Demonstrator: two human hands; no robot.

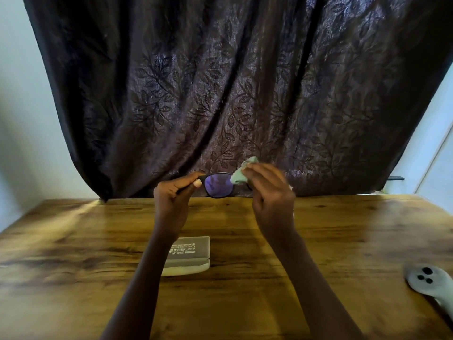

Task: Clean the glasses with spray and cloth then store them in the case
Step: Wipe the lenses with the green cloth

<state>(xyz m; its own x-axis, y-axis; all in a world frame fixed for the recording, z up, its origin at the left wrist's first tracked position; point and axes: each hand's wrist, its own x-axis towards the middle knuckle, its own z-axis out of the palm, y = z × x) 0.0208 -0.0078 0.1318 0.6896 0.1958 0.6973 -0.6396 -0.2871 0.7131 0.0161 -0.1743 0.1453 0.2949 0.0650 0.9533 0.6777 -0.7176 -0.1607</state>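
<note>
One pair of glasses [218, 185], dark glossy frame and purple-tinted lens, is held in the air over the table's [73, 253] far edge. Left hand [171, 200]: fingers curled, pinching the frame's left corner. Right hand [269, 192]: fingertips pinching one crumpled pale green cloth [241, 171] against the other lens. One flat rectangular case [188, 253], grey top with white print and a pale base, lies mid-table. One smooth grey device [426, 280] sits at the right edge. The tabletop is streaky wood grain. Behind it hang one dark leaf-embossed curtain [220, 82] and pale walls [19, 106].

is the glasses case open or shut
Shut: the case lies flat on the table, grey lid down on its pale base.
</note>
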